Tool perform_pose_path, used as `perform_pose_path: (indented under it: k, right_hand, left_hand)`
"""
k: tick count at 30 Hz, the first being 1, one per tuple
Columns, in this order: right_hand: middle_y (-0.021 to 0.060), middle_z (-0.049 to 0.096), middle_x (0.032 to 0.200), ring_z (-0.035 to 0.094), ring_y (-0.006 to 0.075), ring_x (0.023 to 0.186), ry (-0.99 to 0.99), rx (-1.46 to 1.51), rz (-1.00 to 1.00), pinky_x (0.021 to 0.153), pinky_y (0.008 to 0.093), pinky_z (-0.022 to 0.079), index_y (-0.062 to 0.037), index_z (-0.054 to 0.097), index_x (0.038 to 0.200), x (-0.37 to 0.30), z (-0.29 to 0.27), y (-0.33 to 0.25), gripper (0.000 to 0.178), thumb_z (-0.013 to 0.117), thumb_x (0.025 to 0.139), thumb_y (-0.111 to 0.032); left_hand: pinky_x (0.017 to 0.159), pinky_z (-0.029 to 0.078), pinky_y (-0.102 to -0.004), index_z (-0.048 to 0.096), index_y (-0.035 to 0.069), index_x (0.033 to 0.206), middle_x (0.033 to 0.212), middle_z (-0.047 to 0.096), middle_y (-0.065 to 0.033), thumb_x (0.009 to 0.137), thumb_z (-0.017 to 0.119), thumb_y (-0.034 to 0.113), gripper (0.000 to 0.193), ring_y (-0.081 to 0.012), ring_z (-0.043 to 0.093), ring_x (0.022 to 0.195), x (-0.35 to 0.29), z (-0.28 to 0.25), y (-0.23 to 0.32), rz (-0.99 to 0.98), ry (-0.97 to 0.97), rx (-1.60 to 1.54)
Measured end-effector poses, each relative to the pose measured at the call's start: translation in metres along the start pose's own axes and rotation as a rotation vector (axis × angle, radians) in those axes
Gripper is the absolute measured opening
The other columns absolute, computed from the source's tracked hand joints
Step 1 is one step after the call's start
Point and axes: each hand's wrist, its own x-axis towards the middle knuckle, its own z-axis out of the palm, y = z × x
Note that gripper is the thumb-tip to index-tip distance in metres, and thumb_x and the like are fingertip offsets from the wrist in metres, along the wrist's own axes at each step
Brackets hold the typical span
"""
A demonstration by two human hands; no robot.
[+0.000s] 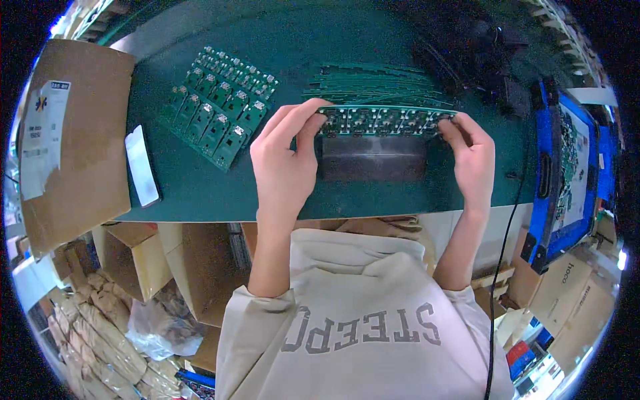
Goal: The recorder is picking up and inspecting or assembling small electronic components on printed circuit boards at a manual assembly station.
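A long green circuit board panel [383, 121] is held up by its two short ends, over a dark rectangular block [373, 160] on the green work surface. My left hand [288, 137] pinches the panel's left end between thumb and fingers. At the right end, my right hand [472, 143] grips it the same way. Just beyond lies a pile of thin green board strips [373, 81]. To the left, several populated circuit board panels [220, 107] lie side by side. Whether the panel touches the block I cannot tell.
A cardboard box [80, 133] stands at the left, with a white phone-like slab [142, 167] beside it. Blue-framed racks [560, 173] holding boards stand at the right edge. A black cable [503, 267] hangs over the table's front edge. Dark bags [480, 53] lie at the back right.
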Motion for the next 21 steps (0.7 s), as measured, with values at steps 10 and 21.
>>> perform_pose_path:
  k: [10, 21]
  right_hand:
    - [0.0019, 0.071, 0.088, 0.059, 0.012, 0.077, 0.026, -0.019, -0.014, 0.074, 0.0241, 0.046, 0.0002, 0.073, 0.106, -0.001, 0.003, 0.01, 0.012, 0.068, 0.097, -0.007]
    - [0.0011, 0.07, 0.082, 0.057, 0.0122, 0.071, -0.016, 0.005, 0.065, 0.067, 0.0252, 0.044, -0.0012, 0.073, 0.101, 0.01, 0.001, 0.002, 0.012, 0.071, 0.096, -0.012]
  left_hand:
    - [0.067, 0.05, -0.0271, 0.078, 0.004, 0.11, 0.097, 0.076, -0.0048, 0.087, 0.069, -0.011, 0.029, -0.0169, 0.064, 0.076, 0.002, -0.002, 0.003, -0.035, -0.017, -0.005]
    - [0.07, 0.051, -0.0297, 0.078, 0.006, 0.111, 0.095, 0.075, -0.0047, 0.089, 0.068, -0.007, 0.027, -0.0178, 0.063, 0.077, 0.007, 0.008, 0.013, -0.28, 0.001, -0.056]
